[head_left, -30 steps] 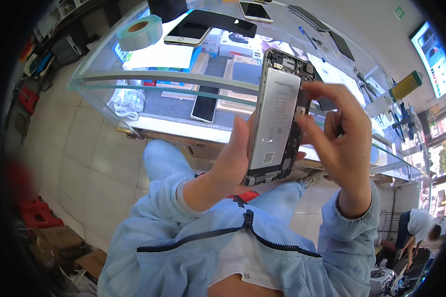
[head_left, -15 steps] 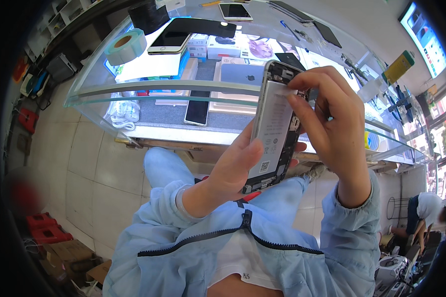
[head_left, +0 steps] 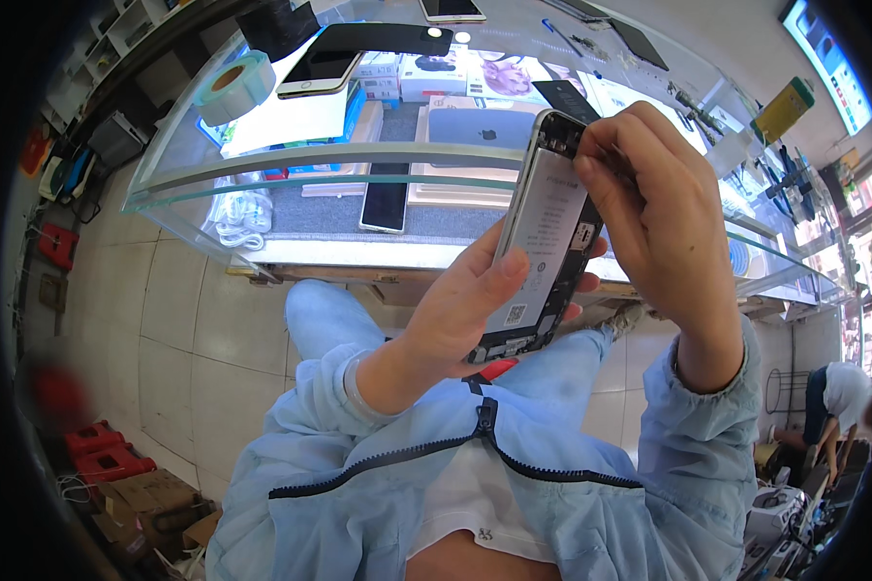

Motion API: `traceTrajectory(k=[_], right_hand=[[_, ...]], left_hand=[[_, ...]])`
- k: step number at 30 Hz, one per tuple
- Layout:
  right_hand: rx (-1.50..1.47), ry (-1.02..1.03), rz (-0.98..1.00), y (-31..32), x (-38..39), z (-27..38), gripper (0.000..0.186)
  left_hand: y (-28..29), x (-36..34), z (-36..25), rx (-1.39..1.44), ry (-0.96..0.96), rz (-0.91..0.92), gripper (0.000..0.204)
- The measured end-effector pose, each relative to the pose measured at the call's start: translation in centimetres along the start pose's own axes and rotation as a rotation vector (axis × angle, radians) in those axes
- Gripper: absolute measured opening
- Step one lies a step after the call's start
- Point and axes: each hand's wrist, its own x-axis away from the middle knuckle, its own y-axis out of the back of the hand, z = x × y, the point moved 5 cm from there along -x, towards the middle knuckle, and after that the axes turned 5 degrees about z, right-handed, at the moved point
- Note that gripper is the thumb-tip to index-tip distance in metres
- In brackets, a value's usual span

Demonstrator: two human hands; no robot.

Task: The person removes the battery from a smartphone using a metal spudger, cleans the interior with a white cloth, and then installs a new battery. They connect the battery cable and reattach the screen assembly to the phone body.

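In the head view, the left hand [head_left: 460, 315] is gripping an opened smartphone [head_left: 555, 283], its shell containing a silver battery [head_left: 545, 228]; the right hand [head_left: 664, 213] is bending over its upper edge, pinch unclear. Behind, a glass display case [head_left: 329, 157] is holding boxes [head_left: 434, 79] and white cables [head_left: 242, 228].

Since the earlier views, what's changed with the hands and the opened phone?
The right hand has moved up along the opened phone, its fingertips now drawn together near the upper right edge. The left hand's thumb has shifted over the lower left edge of the battery. Unchanged: the phone in the left hand, the tape roll on the counter.
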Motion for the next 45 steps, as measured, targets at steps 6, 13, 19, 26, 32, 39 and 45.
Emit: traceTrajectory(k=[6,13,19,26,32,39,45], right_hand=[[-0.021,-0.036,-0.020,0.1,0.1,0.4,0.019],[-0.212,-0.104,0.043,0.1,3.5,1.2,0.028],[-0.078,0.037,0.305,-0.1,4.5,2.6,0.037],[-0.237,-0.026,0.261,-1.3,5.3,3.2,0.030],[-0.366,-0.020,0.077,-3.4,4.4,3.7,0.022],[-0.355,0.025,0.056,-4.7,4.6,3.6,0.019],[-0.272,0.059,0.105,-5.1,4.6,4.0,0.021]], left_hand=[[0.7,-0.6,-1.7,0.093,-0.048,-0.045,0.068],[0.0,-0.8,-3.1,0.320,-0.095,-0.083,0.068],[0.2,-0.5,-3.3,0.350,-0.111,-0.083,0.067],[-0.7,-0.4,-3.4,0.175,-0.113,-0.127,0.076],[-0.8,-0.3,-3.3,0.097,-0.247,-0.174,0.063],[-0.5,-0.1,-3.4,-0.305,-0.269,-0.225,0.077],[-0.9,-0.3,-3.6,-0.322,-0.244,-0.246,0.078]])
